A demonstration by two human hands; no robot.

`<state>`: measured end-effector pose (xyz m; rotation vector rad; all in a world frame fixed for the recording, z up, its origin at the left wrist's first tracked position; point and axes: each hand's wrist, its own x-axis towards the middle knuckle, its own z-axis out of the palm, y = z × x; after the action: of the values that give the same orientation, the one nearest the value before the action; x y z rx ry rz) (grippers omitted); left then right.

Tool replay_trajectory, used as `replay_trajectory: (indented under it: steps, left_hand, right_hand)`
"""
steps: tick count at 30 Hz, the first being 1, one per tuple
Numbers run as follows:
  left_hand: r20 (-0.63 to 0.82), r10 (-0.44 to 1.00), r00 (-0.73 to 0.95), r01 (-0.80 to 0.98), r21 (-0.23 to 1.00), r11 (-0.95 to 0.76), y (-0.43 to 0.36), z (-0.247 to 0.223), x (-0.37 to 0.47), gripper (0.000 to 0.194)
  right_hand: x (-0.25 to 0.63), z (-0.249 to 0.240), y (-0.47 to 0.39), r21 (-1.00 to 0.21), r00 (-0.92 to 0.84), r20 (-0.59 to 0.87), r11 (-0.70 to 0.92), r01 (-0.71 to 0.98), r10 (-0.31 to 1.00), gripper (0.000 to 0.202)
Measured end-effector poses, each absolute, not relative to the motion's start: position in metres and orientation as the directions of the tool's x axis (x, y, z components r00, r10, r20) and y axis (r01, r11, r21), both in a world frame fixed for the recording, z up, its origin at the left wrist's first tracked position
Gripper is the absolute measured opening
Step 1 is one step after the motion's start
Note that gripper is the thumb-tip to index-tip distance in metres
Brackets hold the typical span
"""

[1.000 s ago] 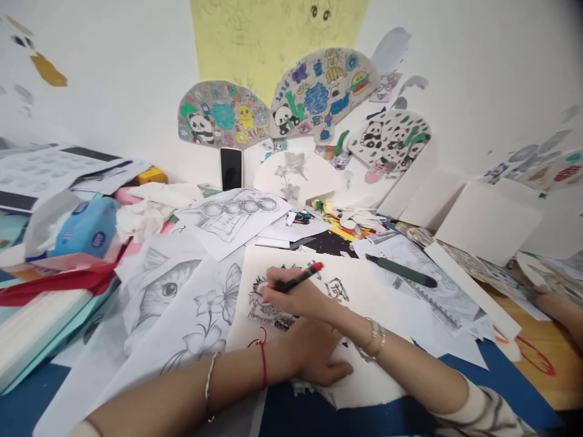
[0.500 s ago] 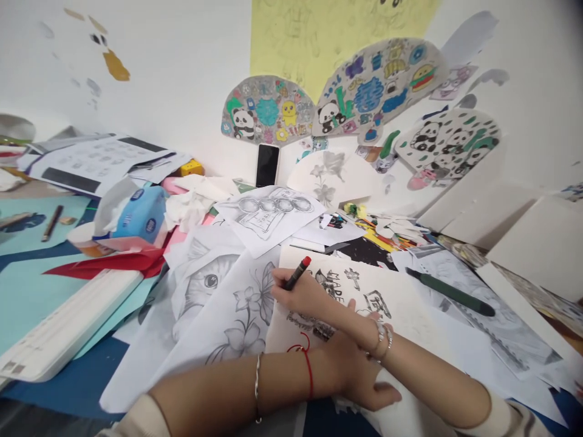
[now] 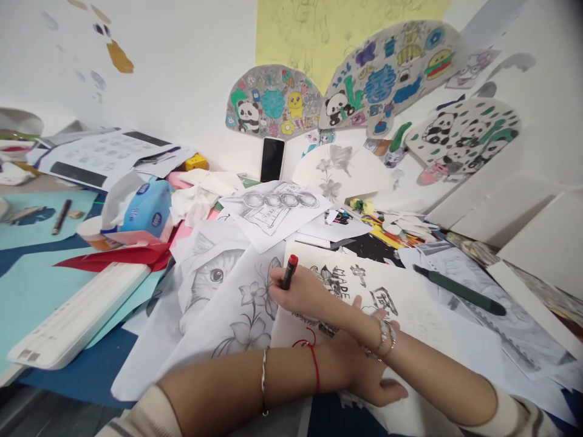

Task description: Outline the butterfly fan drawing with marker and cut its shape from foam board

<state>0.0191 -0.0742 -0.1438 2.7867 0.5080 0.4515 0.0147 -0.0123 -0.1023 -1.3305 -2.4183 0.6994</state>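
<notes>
My right hand (image 3: 306,295) is closed around a black marker (image 3: 288,276) with a red end pointing up; its tip is hidden behind the fingers. It rests over the left part of a cream sheet (image 3: 419,315) with black lettering "MADE" and dark drawn motifs. Crossing under my right forearm, my left hand (image 3: 367,370) lies flat on the lower part of that sheet, thumb spread outward and the other fingertips showing past the forearm. Left of the marker are a pencil drawing of flowers and a butterfly (image 3: 248,303) and a cat drawing (image 3: 214,273).
A dark green pen-shaped tool (image 3: 460,290) lies on grey drawings at right. A long white case (image 3: 82,315), a blue tissue pack (image 3: 148,209) and red paper (image 3: 113,256) are at left. Behind, a phone (image 3: 272,159) leans on the wall below decorated paper fans (image 3: 277,103).
My right hand has shifted slightly left across the sheet, and the marker stands more upright. My left hand stays on the paper. The whole view has shifted a little.
</notes>
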Motion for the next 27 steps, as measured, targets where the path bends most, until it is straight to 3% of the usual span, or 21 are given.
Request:
replay_trajectory:
  steps: [27]
  left_hand:
    - [0.186,0.387,0.903,0.306,0.354,-0.884,-0.0747,-0.1411,0.0212,0.068]
  right_hand:
    - [0.0141,-0.1003,-0.0099,-0.592,-0.526,-0.022,0.413,0.692,0.85,0.017]
